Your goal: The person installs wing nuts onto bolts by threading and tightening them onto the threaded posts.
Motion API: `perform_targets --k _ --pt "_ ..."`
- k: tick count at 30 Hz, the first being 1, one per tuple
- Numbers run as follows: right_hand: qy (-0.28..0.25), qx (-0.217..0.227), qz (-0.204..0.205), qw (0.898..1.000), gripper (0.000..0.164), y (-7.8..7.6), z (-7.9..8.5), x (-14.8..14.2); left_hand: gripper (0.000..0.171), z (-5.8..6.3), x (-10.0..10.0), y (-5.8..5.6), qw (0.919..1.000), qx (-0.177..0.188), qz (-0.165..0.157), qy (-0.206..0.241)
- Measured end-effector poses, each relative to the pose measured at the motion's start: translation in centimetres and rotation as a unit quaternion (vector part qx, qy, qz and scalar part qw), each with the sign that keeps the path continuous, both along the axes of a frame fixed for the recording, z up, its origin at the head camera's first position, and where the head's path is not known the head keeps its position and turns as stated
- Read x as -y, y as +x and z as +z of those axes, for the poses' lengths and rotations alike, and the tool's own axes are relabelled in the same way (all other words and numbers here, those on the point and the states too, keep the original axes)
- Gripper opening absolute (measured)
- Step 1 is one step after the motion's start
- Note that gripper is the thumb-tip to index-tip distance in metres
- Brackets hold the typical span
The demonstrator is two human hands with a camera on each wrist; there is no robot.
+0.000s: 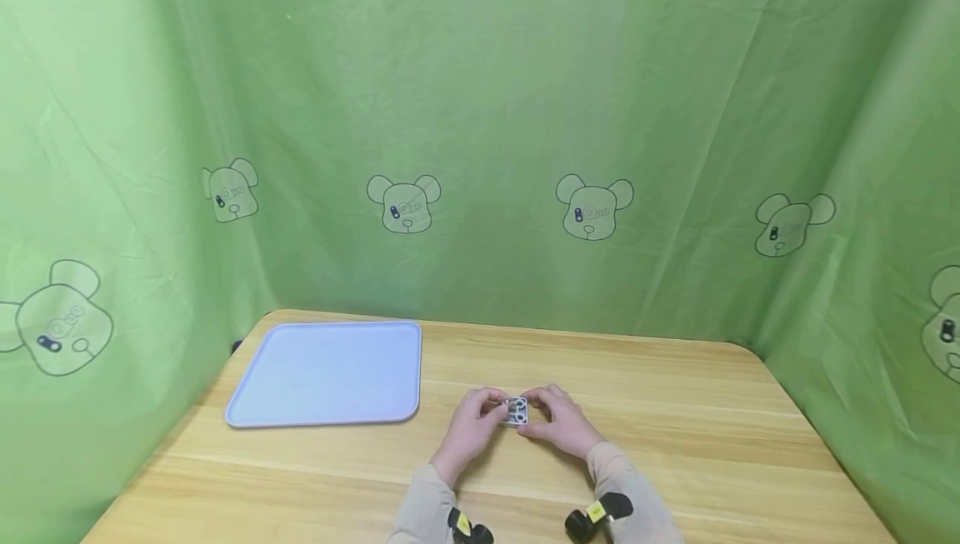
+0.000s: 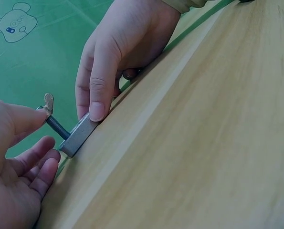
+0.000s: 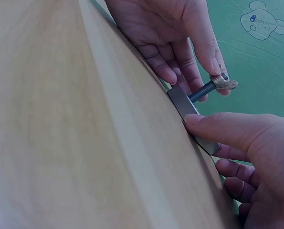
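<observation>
Between the two hands a small flat metal block (image 1: 517,413) rests on the wooden table. A threaded bolt (image 3: 202,91) stands up from one end of the block, with a wing nut (image 3: 225,84) at its top. My left hand (image 1: 469,429) pinches the wing nut between thumb and index finger, the other fingers loosely bent near the block. At the opposite end, my right hand (image 1: 562,422) grips the block's sides with thumb and fingers. From above, the block shows round openings at its right part; the left fingers hide some of its left part.
A pale blue rectangular tray (image 1: 322,373) lies at the table's back left. Green curtains (image 1: 487,111) with bear-head prints enclose the back and both sides of the wooden table (image 1: 675,411). Each sleeve carries a black wrist camera (image 1: 581,525).
</observation>
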State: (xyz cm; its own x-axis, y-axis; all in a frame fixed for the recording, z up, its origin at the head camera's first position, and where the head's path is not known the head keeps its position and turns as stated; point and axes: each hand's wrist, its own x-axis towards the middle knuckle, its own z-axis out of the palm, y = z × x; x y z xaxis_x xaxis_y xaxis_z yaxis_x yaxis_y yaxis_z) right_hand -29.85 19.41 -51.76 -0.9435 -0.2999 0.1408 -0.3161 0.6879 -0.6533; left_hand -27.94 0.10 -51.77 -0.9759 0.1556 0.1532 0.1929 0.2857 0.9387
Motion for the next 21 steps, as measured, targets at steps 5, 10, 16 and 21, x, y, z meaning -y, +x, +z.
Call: perform_targets --k 5,10,16,21 --pt "-0.003 -0.001 0.0 1.0 0.052 0.1 0.06 0.03 0.025 0.02 -0.08 0.05 0.9995 0.01 -0.001 0.029" --pt "0.0 0.004 -0.003 1.0 0.053 0.05 0.11 0.1 0.033 0.17 -0.19 0.01 0.9961 0.036 0.009 0.08" --pt "-0.001 0.003 -0.002 1.0 0.054 -0.04 0.06 0.07 0.022 0.02 -0.12 -0.01 0.9978 0.024 0.017 0.059" --pt "0.0 0.002 -0.002 1.0 0.054 -0.07 -0.01 0.02 0.022 -0.08 -0.13 -0.04 0.9985 0.016 0.01 0.051"
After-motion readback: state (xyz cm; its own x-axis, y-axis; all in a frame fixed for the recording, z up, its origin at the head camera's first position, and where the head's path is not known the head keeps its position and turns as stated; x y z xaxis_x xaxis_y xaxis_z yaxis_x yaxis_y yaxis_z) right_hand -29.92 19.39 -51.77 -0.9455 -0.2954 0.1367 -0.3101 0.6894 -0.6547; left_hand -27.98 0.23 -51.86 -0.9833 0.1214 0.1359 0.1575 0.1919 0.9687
